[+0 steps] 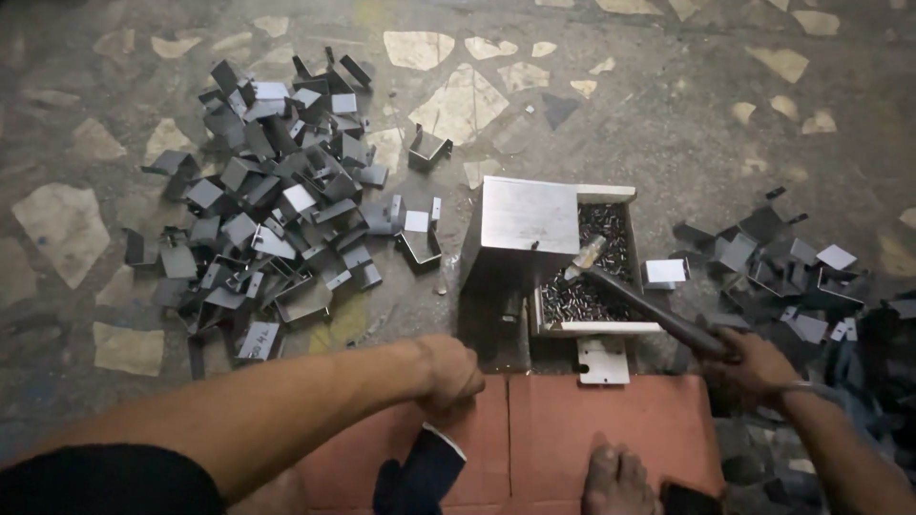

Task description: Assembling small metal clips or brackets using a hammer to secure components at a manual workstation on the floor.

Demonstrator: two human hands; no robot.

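Hammer (658, 310), dark-handled with a pale head, angled across centre right of the frame over a tray of small dark rivets (596, 286). Right hand (754, 367) clamped on its handle; left hand (448, 372) fisted, contents hidden, at lower centre. Piled grey metal brackets (277, 200) at upper left.

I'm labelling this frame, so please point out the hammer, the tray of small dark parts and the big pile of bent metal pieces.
hammer (641, 303): head view, middle of handle.
tray (601, 327): head view, near rim.
pile of bent metal pieces (272, 205): head view, centre of pile.
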